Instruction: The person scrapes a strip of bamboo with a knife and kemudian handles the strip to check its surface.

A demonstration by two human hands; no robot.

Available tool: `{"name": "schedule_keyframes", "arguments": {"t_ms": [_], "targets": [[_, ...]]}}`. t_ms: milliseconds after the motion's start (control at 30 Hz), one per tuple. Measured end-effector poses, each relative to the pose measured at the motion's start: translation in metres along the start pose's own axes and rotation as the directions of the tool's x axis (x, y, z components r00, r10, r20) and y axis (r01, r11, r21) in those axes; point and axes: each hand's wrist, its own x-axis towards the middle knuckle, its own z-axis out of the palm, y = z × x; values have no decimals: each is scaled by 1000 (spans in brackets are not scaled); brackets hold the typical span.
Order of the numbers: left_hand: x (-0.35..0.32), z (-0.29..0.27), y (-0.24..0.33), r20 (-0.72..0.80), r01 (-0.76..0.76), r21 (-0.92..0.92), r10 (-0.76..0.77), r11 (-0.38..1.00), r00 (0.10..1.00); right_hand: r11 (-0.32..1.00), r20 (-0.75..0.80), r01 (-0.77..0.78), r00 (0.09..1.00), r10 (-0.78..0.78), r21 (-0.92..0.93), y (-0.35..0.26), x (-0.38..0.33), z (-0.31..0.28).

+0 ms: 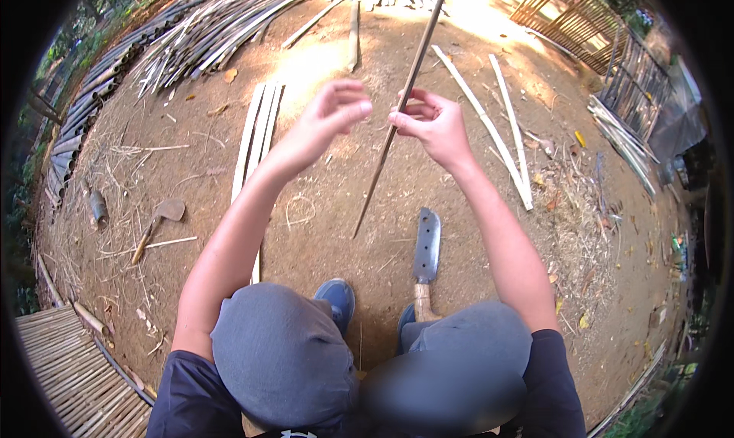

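My right hand (437,126) pinches a long thin bamboo strip (378,168) between thumb and fingers, around its middle. The strip is dark on the side facing me. It slants from the top edge down to a tapered lower end above the ground. My left hand (330,120) is raised just left of the strip, fingers loosely curved and thumb apart, with nothing seen in it and a gap to the strip. Below the strip, a broad-bladed knife (428,248) with holes in its blade and a pale handle lies on the dirt near my right shoe.
Pale split strips lie beside my left forearm (260,124) and right of my right hand (514,140). A bamboo pile (218,32) spreads at far left, near a small bladed tool (159,222) and a dark bottle (99,208). A slatted bamboo platform (73,369) stands at lower left.
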Motion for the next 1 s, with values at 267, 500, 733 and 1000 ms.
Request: {"name": "schedule_keyframes", "arguments": {"t_ms": [267, 500, 733, 1000], "targets": [[-8, 25, -16, 110, 188, 294, -228, 937, 967, 919, -14, -194, 977, 212, 342, 43, 3, -29], [-8, 17, -9, 76, 38, -96, -31, 995, 997, 848, -54, -310, 929, 367, 431, 111, 6, -17], [-12, 19, -4, 364, 95, -39, -74, 995, 929, 762, 67, -308, 941, 331, 570, 96, 44, -17], [-17, 16, -40, 49, 206, 123, -213, 971, 976, 740, 89, -269, 957, 274, 617, 62, 38, 19]]}}
